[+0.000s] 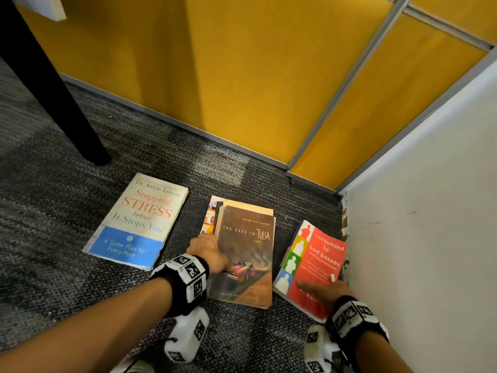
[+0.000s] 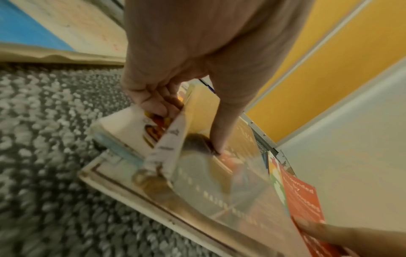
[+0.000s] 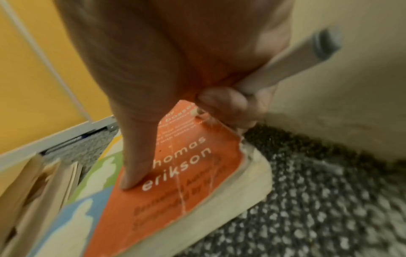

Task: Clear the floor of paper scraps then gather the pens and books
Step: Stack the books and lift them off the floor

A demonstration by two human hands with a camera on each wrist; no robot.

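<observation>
Three lots of books lie on the grey carpet in the head view. A white and blue book [image 1: 137, 222] lies flat at the left. In the middle is a stack topped by a brown book [image 1: 247, 251]. My left hand [image 1: 208, 250] grips its left edge, with the fingers [image 2: 153, 104] tucked under the cover and the thumb [image 2: 219, 139] on top. At the right lies a red book [image 1: 317, 262] with a torn cover. My right hand [image 1: 325, 288] grips its near right corner, thumb [image 3: 131, 173] on the cover. The same hand holds a white pen [image 3: 285, 62].
A black table leg [image 1: 53, 84] stands at the back left. Yellow partition panels [image 1: 242, 76] close the back and a white wall [image 1: 430, 211] closes the right. A dark blue pen [image 3: 72, 140] lies against the partition's base behind the books.
</observation>
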